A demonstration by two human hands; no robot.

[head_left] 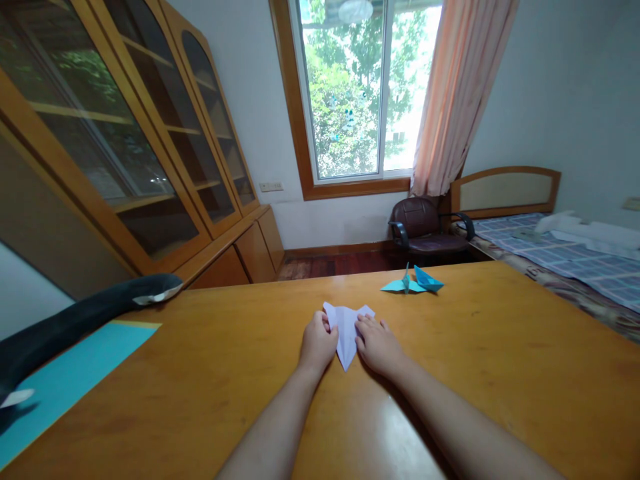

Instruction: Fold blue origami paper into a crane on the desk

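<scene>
A folded piece of pale lilac paper (346, 337) rests on the wooden table in front of me, its sharp point toward me and two flaps spread at the far side. My left hand (319, 341) pinches its left edge between thumb and curled fingers. On the opposite side, my right hand (377, 341) lies over the right flap, with fingertips pressing on the paper and the thumb partly hidden. Beyond the right hand sit a light blue origami crane (406, 283) and a blue folded paper boat (429, 280), side by side.
The wooden table (200, 400) stretches to both sides. At the left, a dark plush toy (90, 317) lies across a turquoise sheet (100, 360). Past the far edge stand a glass-door cabinet (165, 133), a brown armchair (425, 227) and a bed (575, 247).
</scene>
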